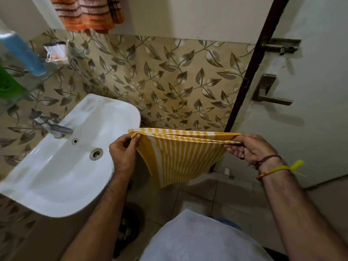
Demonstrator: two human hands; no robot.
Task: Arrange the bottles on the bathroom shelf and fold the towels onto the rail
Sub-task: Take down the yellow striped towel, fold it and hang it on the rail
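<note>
Yellow-and-white striped towel is front and centre, stretched out flat between our two hands in mid-air, just to the right of the white washbasin and in front of the leaf-patterned wall tiles. Our left hand pinches the left corner, thumb and fingers curled tight onto the folded edge. Our right hand does the same on the right corner, fingers closed on the cloth, a ring showing on one finger and thread bands round the wrist. We see the top edge pulled taut and level, with at least two layers lying together along it, and the rest of the towel hanging down in a sagging curve above the floor tiles.

Up at the top of the view an orange striped towel hangs against the pale wall; what it hangs from lies out of view. Over on the left, a glass shelf carries a blue bottle, blurred, and a green bottle cut off by the edge of the view. A small white packet sits further back on it. A metal tap juts over the basin. On the right stands a pale door with a lever handle and a sliding bolt above it.
</note>
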